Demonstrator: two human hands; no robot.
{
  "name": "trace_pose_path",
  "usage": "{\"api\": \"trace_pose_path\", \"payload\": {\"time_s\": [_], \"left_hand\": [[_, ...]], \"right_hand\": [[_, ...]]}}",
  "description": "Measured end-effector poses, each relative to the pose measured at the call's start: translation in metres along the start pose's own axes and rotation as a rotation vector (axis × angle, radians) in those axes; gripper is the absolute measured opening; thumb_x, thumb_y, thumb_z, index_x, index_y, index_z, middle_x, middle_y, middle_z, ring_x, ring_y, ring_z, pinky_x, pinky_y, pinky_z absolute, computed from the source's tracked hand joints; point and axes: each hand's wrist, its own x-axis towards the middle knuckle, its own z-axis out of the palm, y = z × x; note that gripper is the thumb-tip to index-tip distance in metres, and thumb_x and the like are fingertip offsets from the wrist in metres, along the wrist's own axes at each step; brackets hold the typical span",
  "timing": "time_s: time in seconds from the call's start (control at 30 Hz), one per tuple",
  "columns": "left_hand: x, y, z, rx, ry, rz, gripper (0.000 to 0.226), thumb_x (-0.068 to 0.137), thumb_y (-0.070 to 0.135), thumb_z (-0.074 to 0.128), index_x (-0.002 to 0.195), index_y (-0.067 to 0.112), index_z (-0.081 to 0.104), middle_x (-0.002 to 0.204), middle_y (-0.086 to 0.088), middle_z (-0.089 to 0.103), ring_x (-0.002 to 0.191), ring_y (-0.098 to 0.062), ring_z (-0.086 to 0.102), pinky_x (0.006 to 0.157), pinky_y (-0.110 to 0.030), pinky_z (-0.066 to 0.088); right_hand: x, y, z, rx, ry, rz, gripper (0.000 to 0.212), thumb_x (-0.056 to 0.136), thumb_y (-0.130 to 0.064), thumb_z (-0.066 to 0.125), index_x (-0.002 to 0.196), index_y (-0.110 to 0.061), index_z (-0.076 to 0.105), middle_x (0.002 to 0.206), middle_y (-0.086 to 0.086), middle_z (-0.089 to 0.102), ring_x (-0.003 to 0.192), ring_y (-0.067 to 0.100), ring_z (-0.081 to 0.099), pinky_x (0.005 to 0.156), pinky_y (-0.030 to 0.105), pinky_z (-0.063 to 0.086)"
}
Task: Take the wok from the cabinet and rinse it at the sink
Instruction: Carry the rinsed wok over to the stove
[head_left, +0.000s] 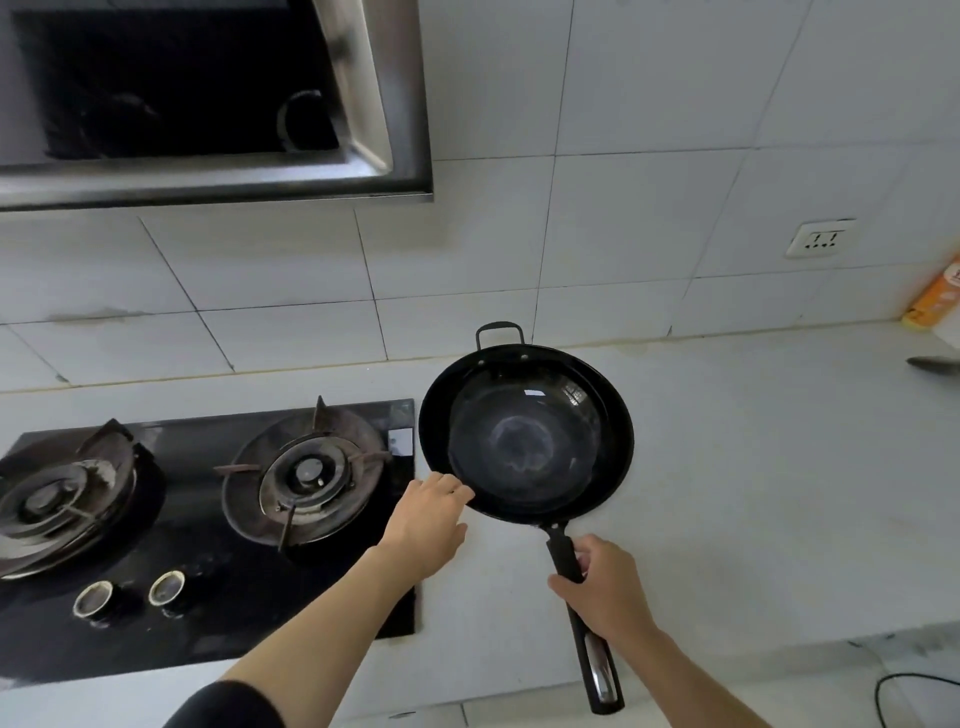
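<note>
Black wok (525, 434) is sitting at frame centre on the pale countertop (753, 467), its left rim just beside the gas hob (208, 597) edge. Right hand (602, 590) is wrapping closed around the long handle (584, 618); left hand (428, 519) is loosely open, fingertips touching the wok's left rim. Open counter is lying to the right; an orange package (935, 296) is standing at the far right edge, range hood (208, 98) overhanging upper left.

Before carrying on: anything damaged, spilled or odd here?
Nothing spilled or broken. The wok looks intact, right hand on its handle, left hand at its rim. The left burner looks crusted.
</note>
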Motion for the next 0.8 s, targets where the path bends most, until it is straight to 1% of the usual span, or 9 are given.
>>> {"api": "trace_pose_path", "payload": {"time_s": [0.1,0.17,0.27,0.33,0.43,0.6,0.73,0.8], "left_hand": [[0.007,-0.008,0.008,0.035,0.018,0.075,0.044,0.095,0.030,0.055,0.137,0.022,0.047,0.137,0.003,0.049,0.127,-0.019,0.042,0.106,-0.035,0.034],[0.013,-0.012,0.013,0.065,0.018,0.112,0.041,0.095,0.029,0.054,0.136,0.022,0.049,0.134,0.003,0.050,0.123,-0.020,0.044,0.104,-0.035,0.034],[0.019,-0.013,0.019,0.094,0.010,0.124,0.032,0.095,0.029,0.054,0.127,0.022,0.054,0.124,0.001,0.055,0.114,-0.021,0.048,0.101,-0.036,0.036],[0.020,-0.014,0.022,0.105,0.004,0.120,0.028,0.096,0.030,0.053,0.123,0.022,0.056,0.119,0.001,0.056,0.111,-0.021,0.049,0.099,-0.036,0.037],[0.018,-0.018,0.023,0.110,0.015,0.109,0.025,0.099,0.031,0.049,0.121,0.022,0.057,0.117,0.001,0.057,0.110,-0.021,0.050,0.097,-0.036,0.038],[0.008,-0.025,0.023,0.129,0.022,0.093,0.021,0.100,0.031,0.048,0.114,0.021,0.060,0.108,0.001,0.058,0.103,-0.020,0.050,0.091,-0.034,0.038],[-0.004,-0.024,0.025,0.140,0.030,0.098,0.021,0.100,0.033,0.047,0.112,0.021,0.059,0.107,0.001,0.057,0.104,-0.020,0.050,0.091,-0.035,0.038],[-0.011,-0.022,0.025,0.146,0.031,0.105,0.021,0.101,0.034,0.045,0.112,0.021,0.058,0.108,0.000,0.056,0.104,-0.021,0.050,0.091,-0.036,0.038]], "right_hand": [[-0.003,-0.008,0.009,0.005,0.041,0.016,0.024,0.069,-0.023,0.079,0.083,-0.018,0.060,0.076,-0.002,0.064,0.065,0.008,0.062,0.054,0.015,0.046],[-0.005,-0.013,0.015,-0.006,0.063,0.020,0.022,0.070,-0.021,0.078,0.080,-0.018,0.059,0.074,-0.001,0.063,0.062,0.008,0.059,0.052,0.014,0.044],[-0.006,-0.017,0.020,-0.028,0.087,0.019,0.020,0.071,-0.018,0.076,0.074,-0.015,0.057,0.069,0.003,0.060,0.058,0.012,0.055,0.053,0.020,0.046],[-0.007,-0.021,0.022,-0.036,0.092,0.035,0.019,0.071,-0.016,0.075,0.072,-0.012,0.057,0.069,0.006,0.060,0.059,0.015,0.056,0.053,0.023,0.048],[-0.012,-0.027,0.028,-0.029,0.094,0.047,0.019,0.072,-0.015,0.075,0.072,-0.009,0.057,0.070,0.009,0.061,0.060,0.018,0.057,0.054,0.026,0.050],[-0.028,-0.035,0.041,-0.011,0.072,0.041,0.020,0.074,-0.018,0.077,0.077,-0.012,0.057,0.073,0.005,0.062,0.065,0.016,0.062,0.057,0.024,0.053],[-0.036,-0.035,0.039,-0.024,0.062,0.039,0.019,0.073,-0.017,0.077,0.078,-0.013,0.059,0.074,0.003,0.063,0.067,0.015,0.063,0.061,0.029,0.057],[-0.039,-0.034,0.038,-0.037,0.049,0.040,0.020,0.072,-0.017,0.077,0.079,-0.013,0.059,0.076,0.002,0.063,0.068,0.014,0.063,0.062,0.028,0.057]]}}
